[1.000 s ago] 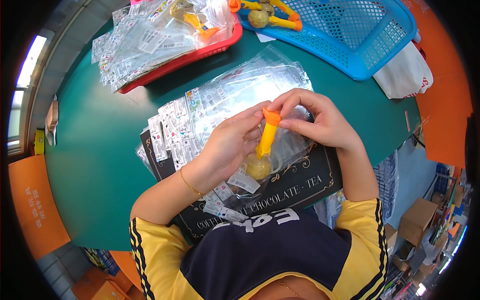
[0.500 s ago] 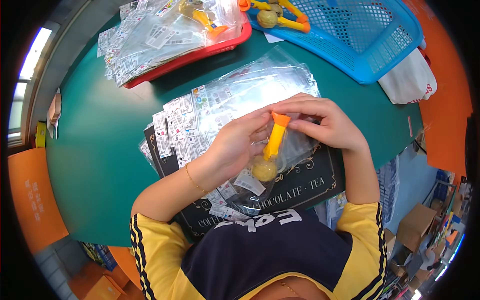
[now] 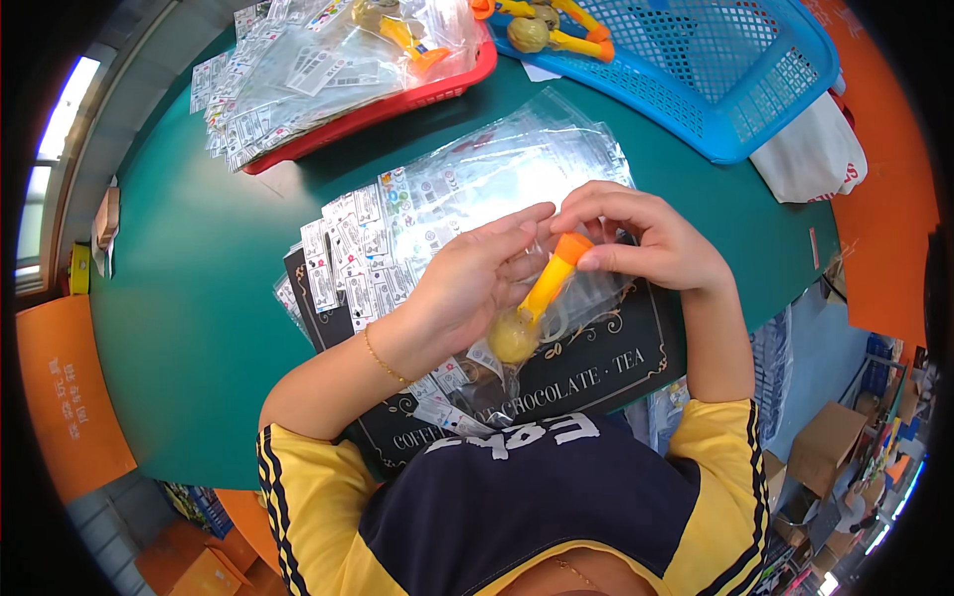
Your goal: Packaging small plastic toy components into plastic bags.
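Note:
A toy (image 3: 550,288) with a yellow stem, an orange end and a round tan ball lies slanted between my hands, ball end toward my body. Clear plastic of a labelled bag (image 3: 489,392) shows around and below it; how far the toy is inside I cannot tell. My left hand (image 3: 487,263) is along the toy's left side, thumb and forefinger stretched out, other fingers bent against the bag behind the stem. At the orange end, my right hand (image 3: 636,238) has its thumb against the toy, with the fingers arched over.
A pile of flat clear bags (image 3: 467,199) with printed labels lies on a black board (image 3: 596,382) on the green table (image 3: 199,328). Beyond stand a red basket (image 3: 397,111) of bags and a blue basket (image 3: 730,139) with more toys. A white bag (image 3: 810,154) is at the right.
The toy has tilted, its orange end shifting right and its ball left. My right fingers have lifted and parted from the left fingertips. The bag's label is now mostly covered.

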Available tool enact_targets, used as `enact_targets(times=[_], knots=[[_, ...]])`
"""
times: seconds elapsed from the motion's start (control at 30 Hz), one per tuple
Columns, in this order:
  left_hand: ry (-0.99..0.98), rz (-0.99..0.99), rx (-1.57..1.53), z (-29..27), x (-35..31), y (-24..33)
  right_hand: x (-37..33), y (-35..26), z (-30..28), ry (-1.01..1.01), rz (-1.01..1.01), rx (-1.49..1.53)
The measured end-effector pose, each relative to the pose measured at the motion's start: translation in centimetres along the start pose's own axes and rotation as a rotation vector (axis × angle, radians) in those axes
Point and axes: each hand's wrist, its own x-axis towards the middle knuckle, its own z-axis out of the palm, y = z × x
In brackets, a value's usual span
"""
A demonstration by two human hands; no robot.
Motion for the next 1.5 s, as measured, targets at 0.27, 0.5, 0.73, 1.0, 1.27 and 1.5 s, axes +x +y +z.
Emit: enact_targets(times=[0.27,0.5,0.73,1.0,1.27,1.5], knots=[[-0.012,-0.016,-0.001,0.7,0.0,1.3,-0.4,0.7,-0.8,0.073,0.011,0.216],[-0.015,-0.089,0.405,0.0,0.2,1.0,-0.6,1.4,-1.8,0.000,-0.028,0.228],[0.012,0.091,0.547,-0.3,0.2,0.5,-0.9,0.6,-1.2,0.061,0.176,0.404],[0.101,0.038,0.593,0.7,-0.3,0.9,-0.7,-0.5,0.1,0.101,0.165,0.277],[0.105,0.131,0.371,-0.1,0.5,1.2,-0.7,-0.8,0.3,0.198,-0.159,-0.131],[0.180,0.076,0.292,-0.7,0.6,1.3,-0.2,-0.7,1.4,0.248,-0.190,-0.537]])
